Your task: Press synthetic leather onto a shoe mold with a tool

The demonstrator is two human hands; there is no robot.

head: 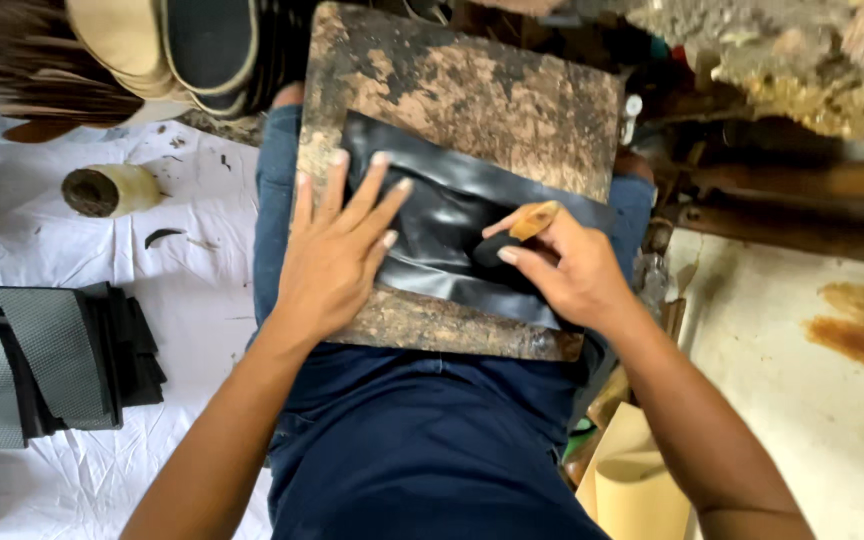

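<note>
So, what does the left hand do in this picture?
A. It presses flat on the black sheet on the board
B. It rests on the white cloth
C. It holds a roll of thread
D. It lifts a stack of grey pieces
A: the left hand lies open, fingers spread, on the black sheet over the worn board, while the right hand holds a wooden-handled tool.

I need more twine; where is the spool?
In the head view, the twine spool lies on the white sheet, upper left, above the dark sheet stack.

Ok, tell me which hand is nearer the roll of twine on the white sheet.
Left. The left hand lies flat on the black sheet, right of the twine roll; the right hand, holding a wooden-handled tool, is farther right.
</note>
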